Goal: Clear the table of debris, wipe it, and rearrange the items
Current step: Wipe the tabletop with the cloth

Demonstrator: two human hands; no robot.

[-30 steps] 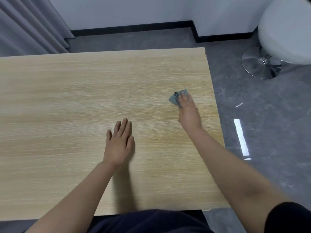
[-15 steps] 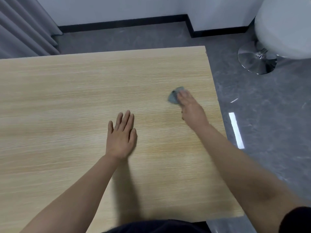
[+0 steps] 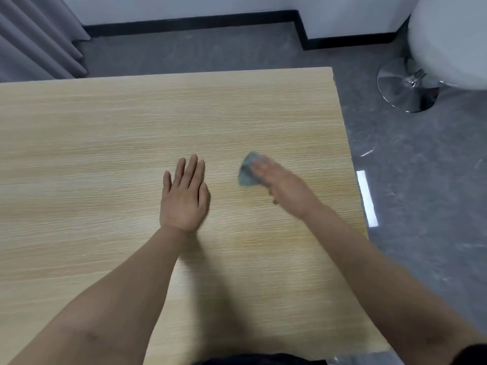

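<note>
While the left hand [image 3: 184, 198] is laid flat on the table [image 3: 105, 133] with its fingers straight and close together, a small blue-grey cloth [image 3: 249, 172] is pressed to the tabletop under the right hand [image 3: 286, 189]. That hand is blurred, so whether its fingers curl round the cloth cannot be told. The cloth lies near the left hand, right of the table's middle. A white stool [image 3: 448, 40] is seen on the floor beyond the far right corner.

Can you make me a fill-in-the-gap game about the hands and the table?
1. The left hand lies ____ on the wooden table.
2. The right hand presses a small ____ against the table.
3. The cloth sits to the ____ of the left hand.
4. The stool stands on the ____, past the table's right edge.

Missing words: flat; cloth; right; floor
</note>
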